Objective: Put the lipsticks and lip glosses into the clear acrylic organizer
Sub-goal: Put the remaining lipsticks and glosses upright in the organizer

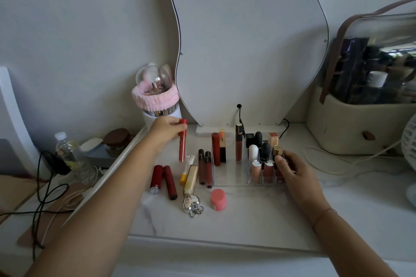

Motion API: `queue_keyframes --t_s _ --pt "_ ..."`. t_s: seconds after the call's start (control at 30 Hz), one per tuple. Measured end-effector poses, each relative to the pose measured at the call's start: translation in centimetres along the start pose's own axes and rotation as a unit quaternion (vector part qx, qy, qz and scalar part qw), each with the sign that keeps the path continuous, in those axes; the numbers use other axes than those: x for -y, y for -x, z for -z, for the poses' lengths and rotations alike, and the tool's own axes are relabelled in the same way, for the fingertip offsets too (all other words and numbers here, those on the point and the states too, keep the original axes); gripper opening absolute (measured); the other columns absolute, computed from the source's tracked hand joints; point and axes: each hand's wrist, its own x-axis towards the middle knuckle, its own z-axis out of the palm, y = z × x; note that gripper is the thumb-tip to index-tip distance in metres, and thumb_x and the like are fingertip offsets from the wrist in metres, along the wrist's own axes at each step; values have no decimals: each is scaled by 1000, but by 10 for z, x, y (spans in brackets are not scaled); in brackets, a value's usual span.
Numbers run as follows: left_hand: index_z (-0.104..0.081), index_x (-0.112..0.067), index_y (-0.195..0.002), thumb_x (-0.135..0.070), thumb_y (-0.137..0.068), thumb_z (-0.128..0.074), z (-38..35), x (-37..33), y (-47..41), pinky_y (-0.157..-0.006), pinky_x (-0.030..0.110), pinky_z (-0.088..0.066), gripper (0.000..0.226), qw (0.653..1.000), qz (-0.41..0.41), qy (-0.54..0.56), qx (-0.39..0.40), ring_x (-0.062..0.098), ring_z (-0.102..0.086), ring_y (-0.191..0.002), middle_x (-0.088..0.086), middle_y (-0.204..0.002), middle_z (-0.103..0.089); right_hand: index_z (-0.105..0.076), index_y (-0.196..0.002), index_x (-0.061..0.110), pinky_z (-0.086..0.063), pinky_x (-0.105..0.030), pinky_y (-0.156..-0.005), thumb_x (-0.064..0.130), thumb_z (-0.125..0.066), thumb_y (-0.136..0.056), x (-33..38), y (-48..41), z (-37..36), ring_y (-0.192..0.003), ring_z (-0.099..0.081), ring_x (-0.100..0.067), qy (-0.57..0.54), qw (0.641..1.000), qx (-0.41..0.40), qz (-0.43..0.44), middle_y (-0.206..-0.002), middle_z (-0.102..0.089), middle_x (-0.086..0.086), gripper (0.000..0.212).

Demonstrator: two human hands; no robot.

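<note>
On a white marble-look tabletop (247, 216), set against a grey wall with a wavy mirror (247, 40), the clear organizer (231, 183) stands partly filled with upright lipsticks. Left of it lie two dark red tubes (170, 182), two brown glosses (204, 167), a pink jar (218, 199) and a silver keyring (192, 206). The left hand (166, 132) holds a red lip gloss (182, 144) upright above the table, near a brush holder (161, 117) wrapped in a pink headband (155, 98). The right hand (290, 172) grips the organizer's right end, thumb just below a gold-capped lipstick (278, 150). A beige storage case (360, 123) sits at far right.
</note>
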Motion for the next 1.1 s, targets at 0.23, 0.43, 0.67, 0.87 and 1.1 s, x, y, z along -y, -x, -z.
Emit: queue_keyframes --t_s 0.23,0.43,0.67,0.87,1.1 --pt "-65 -11 -93 -3 -84 -64 10 -79 30 -64 18 -45 13 984 -113 135 18 8 -56 -64 1 -78 -65 -58 -120 23 -38 -12 -59 36 -50 -91 2 0 0 -78 -55 11 -4 1000 5 5 -91 -64 10 32" --pt "-64 -19 -92 -4 -79 -69 -31 -97 41 -70 14 -49 20 978 -173 91 74 6 -63 -77 1 -88 -68 -59 -115 26 -39 -5 -56 35 -51 -91 2 1 -1 -69 -58 18 -18 1000 3 -3 -85 -63 22 27" --pt "-65 -17 -94 -9 -77 -72 -64 -76 39 -75 21 -50 21 982 -166 4 84 10 -63 -81 5 -95 -70 -59 -116 26 -41 -8 -60 35 -53 -90 0 0 -1 -72 -59 15 -27 1000 2 1 -86 -64 22 28" --pt "-65 -18 -91 -6 -74 -74 -74 -58 39 -77 24 -54 22 979 -166 -39 112 11 -64 -78 0 -88 -69 -59 -116 27 -42 -13 -65 36 -52 -90 -2 -1 -1 -80 -59 12 -32 999 7 0 -93 -67 16 28" --pt "-63 -27 -86 -12 -73 -76 -78 -42 38 -73 17 -50 24 977 -161 -60 125 4 -62 -76 -10 -83 -67 -59 -117 25 -43 -14 -66 36 -52 -90 -4 -2 -1 -80 -61 10 -33 999 7 3 -95 -67 14 30"
